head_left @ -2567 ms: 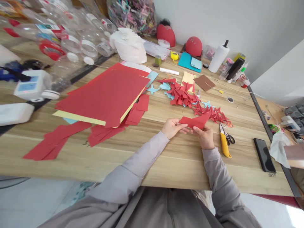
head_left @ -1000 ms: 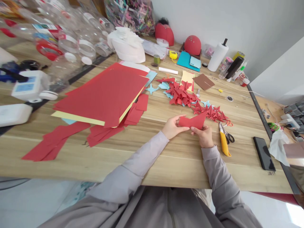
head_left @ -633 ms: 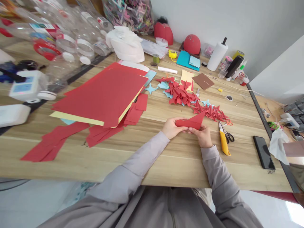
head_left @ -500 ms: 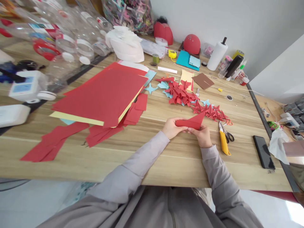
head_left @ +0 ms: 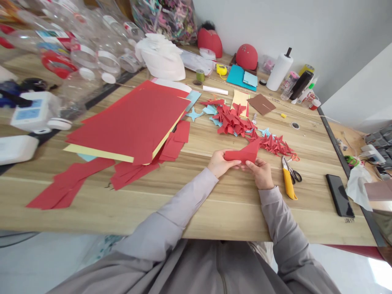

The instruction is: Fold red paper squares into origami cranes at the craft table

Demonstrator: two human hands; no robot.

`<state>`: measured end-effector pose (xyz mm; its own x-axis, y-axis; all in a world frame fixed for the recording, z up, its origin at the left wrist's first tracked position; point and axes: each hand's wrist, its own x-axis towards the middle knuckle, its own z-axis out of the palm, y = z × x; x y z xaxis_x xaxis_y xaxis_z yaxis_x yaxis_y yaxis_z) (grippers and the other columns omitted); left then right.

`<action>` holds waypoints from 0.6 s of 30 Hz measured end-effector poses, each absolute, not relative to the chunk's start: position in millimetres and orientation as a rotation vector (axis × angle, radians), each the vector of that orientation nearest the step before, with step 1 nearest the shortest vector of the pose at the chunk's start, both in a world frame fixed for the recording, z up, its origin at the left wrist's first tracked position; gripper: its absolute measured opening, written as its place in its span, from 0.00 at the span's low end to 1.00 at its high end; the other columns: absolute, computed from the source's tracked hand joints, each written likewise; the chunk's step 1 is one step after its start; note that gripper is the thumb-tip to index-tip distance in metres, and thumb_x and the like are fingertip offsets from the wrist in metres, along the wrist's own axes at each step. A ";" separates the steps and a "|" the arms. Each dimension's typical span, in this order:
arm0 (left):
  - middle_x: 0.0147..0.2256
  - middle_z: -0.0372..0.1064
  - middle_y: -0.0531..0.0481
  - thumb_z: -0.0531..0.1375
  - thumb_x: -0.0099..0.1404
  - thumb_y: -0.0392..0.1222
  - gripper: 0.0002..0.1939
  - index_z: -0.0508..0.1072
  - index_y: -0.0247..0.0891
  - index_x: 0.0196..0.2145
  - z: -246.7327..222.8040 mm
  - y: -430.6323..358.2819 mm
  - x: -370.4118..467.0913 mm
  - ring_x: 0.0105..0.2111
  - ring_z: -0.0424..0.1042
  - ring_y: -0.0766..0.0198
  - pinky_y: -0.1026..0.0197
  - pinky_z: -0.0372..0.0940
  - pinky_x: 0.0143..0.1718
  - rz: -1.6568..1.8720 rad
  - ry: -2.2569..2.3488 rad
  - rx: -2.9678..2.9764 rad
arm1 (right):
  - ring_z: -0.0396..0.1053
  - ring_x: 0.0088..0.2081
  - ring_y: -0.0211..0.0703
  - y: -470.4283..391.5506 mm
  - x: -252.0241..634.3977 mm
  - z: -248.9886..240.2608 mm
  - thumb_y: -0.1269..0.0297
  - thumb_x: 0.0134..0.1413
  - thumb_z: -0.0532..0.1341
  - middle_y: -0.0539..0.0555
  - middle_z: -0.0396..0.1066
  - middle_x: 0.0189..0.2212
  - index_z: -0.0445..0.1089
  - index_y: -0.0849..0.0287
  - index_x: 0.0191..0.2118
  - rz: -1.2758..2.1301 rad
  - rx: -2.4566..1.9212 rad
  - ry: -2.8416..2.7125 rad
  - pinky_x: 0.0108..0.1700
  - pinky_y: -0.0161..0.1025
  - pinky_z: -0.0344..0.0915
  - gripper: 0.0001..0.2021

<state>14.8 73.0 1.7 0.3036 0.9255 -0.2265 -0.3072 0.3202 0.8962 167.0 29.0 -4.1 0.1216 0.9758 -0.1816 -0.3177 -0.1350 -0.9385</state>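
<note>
A piece of folded red paper (head_left: 243, 154) is held between both hands above the table, one corner pointing up and away at the right. My left hand (head_left: 221, 163) pinches its left end, with the thumb along the near edge. My right hand (head_left: 261, 173) grips the lower right edge, thumb in front and fingers partly hidden behind. Just beyond the hands lies a heap of folded red paper stars (head_left: 232, 121), and a strand of more red stars (head_left: 274, 144) stretches to the right. A light blue star (head_left: 194, 114) rests left of the heap.
Large red sheets (head_left: 131, 118) and cut red strips (head_left: 70, 179) cover the left side. A yellow utility knife (head_left: 288, 181), black-handled scissors (head_left: 295, 175) and a phone (head_left: 339, 196) lie at the right. Plastic bottles (head_left: 107, 61) crowd the far left.
The red paper has turned so its right edge now stands more upright and its face shows more. My right thumb has shifted slightly along the lower edge; both hands stay in place.
</note>
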 end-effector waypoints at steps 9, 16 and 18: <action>0.25 0.75 0.47 0.74 0.34 0.38 0.34 0.72 0.26 0.41 6.1 70.3 14.2 0.23 0.75 0.61 0.59 0.74 0.29 0.943 0.869 0.850 | 0.71 0.19 0.38 28.6 167.8 -3.6 0.56 0.32 0.73 0.51 0.76 0.21 0.75 0.61 0.27 1.370 -1.267 -0.891 0.22 0.33 0.70 0.16; 0.25 0.75 0.48 0.74 0.34 0.38 0.33 0.72 0.27 0.40 3.9 73.2 13.2 0.22 0.75 0.60 0.59 0.73 0.27 0.967 0.886 0.845 | 0.72 0.19 0.38 27.8 166.4 -4.9 0.50 0.34 0.71 0.53 0.76 0.21 0.75 0.61 0.27 1.422 -1.230 -0.821 0.23 0.34 0.72 0.19; 0.25 0.75 0.48 0.74 0.34 0.39 0.33 0.72 0.27 0.39 3.2 74.0 12.7 0.22 0.75 0.61 0.61 0.73 0.26 0.973 0.879 0.833 | 0.72 0.19 0.39 28.1 165.7 -4.8 0.49 0.33 0.71 0.53 0.76 0.21 0.74 0.61 0.26 1.428 -1.225 -0.797 0.23 0.34 0.72 0.20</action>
<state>12.7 74.0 3.2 0.2997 0.9244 -0.2359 -0.3279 0.3320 0.8845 165.7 28.1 -4.8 0.0678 0.9625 -0.2627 -0.2819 -0.2341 -0.9304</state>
